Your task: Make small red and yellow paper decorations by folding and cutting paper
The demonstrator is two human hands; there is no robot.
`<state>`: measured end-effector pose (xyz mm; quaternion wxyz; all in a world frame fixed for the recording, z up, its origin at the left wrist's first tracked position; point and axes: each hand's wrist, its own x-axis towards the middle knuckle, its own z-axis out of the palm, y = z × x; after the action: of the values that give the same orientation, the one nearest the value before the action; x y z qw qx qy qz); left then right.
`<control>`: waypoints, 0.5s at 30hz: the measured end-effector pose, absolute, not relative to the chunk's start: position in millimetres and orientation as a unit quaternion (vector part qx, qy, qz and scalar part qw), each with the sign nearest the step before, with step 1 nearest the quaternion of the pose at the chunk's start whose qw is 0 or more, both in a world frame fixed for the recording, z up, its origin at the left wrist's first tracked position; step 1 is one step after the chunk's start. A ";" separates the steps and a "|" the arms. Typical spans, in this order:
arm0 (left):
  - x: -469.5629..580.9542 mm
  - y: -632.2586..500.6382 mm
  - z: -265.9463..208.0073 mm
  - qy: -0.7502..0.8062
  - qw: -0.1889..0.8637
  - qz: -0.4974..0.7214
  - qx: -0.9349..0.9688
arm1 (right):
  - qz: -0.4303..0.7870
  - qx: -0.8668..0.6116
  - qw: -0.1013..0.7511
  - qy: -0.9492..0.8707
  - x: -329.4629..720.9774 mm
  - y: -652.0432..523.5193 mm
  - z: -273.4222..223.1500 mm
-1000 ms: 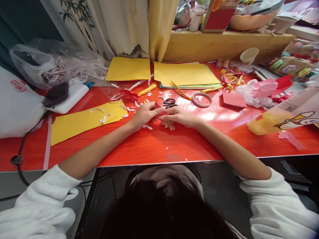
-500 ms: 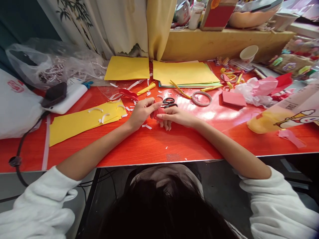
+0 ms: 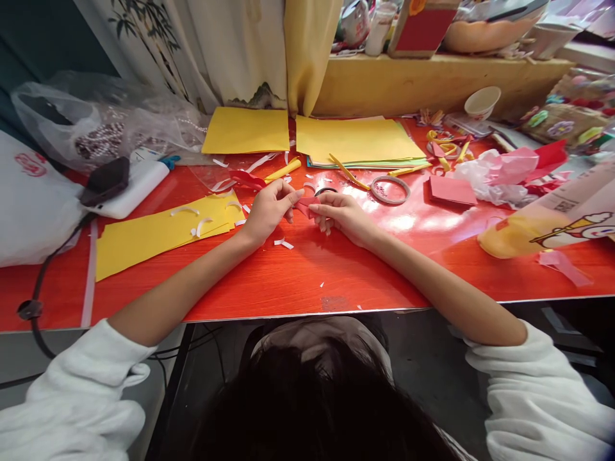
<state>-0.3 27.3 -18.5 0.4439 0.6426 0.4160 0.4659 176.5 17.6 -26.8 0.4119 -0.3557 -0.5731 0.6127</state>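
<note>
A small piece of red paper (image 3: 306, 206) is pinched between my two hands above the table. My left hand (image 3: 271, 209) grips its left end with thumb and fingertips. On its right end, my right hand (image 3: 342, 216) pinches it between thumb and finger, the other fingers curled below. Just behind my right hand lie black-handled scissors (image 3: 327, 190), mostly hidden by the hand. White paper scraps (image 3: 283, 243) lie on the red tabletop near my left hand. A strip of red material (image 3: 247, 180) and a rolled yellow paper (image 3: 283, 170) rest behind that hand.
Yellow sheets (image 3: 166, 237) lie at the left, with further yellow stacks (image 3: 355, 141) at the back. A tape roll (image 3: 390, 190), red paper squares (image 3: 450, 191) and a tilted drink cup (image 3: 523, 230) are on the right. Plastic bags (image 3: 33, 192) stand at the far left.
My hands have moved slightly apart, showing more of the red paper between them. My right hand has shifted right and now covers more of the scissors.
</note>
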 end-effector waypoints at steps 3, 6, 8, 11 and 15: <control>-0.3 28.2 -18.3 0.398 0.471 0.459 0.639 | 0.613 -0.357 0.442 -0.549 179.0 20.2 -28.3; 0.8 25.4 -15.7 0.388 0.501 0.433 0.641 | 0.629 -0.352 0.433 -0.541 179.8 19.8 -26.6; 0.8 24.1 -13.9 0.391 0.515 0.429 0.631 | 0.636 -0.349 0.437 -0.532 179.3 19.6 -25.9; -0.3 24.4 -11.8 0.394 0.540 0.408 0.622 | 0.639 -0.349 0.465 -0.503 179.4 21.5 -27.4; -1.8 25.6 -9.6 0.409 0.565 0.366 0.616 | 0.636 -0.353 0.491 -0.479 182.2 25.7 -31.2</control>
<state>-1.8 25.6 -9.6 0.5648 0.6159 0.4094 0.3663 182.2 25.7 -31.2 0.4906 -0.3529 -0.4795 0.6363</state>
